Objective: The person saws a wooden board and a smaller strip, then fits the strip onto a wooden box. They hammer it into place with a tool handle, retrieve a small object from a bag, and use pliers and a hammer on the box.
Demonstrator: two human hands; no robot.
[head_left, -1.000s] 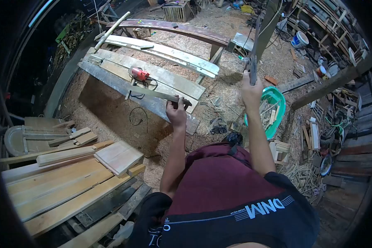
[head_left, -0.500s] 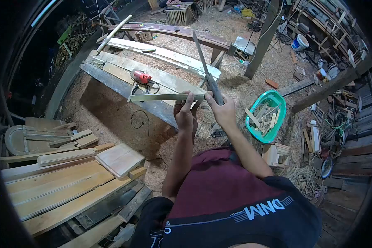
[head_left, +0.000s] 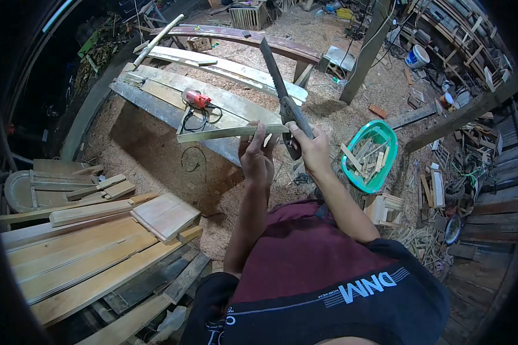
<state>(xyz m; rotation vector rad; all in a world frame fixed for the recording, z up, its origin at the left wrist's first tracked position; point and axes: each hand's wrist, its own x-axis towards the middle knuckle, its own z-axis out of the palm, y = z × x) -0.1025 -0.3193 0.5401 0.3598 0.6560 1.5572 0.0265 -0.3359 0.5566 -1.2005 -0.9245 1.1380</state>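
Watching remotely, I note the right hand (head_left: 313, 150), stretched well off to the right a second ago, now drawn in just beside the left hand (head_left: 257, 158). Left is wrapped around a narrow strip (head_left: 210, 135), right around the handle of a saw (head_left: 275, 72), blade angled upward, both held before the plank tabletop (head_left: 236, 100). Fingers partly hide the strip's right end; I can't tell whether it touches the handle.

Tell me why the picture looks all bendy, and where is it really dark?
Head view: a wide lens probably bends the reddish bench and rounds the black edges; head view: shadow darkens the floor beside the grey plank, and much of the upper left is murky; head view: the saw looks fairly sharp.
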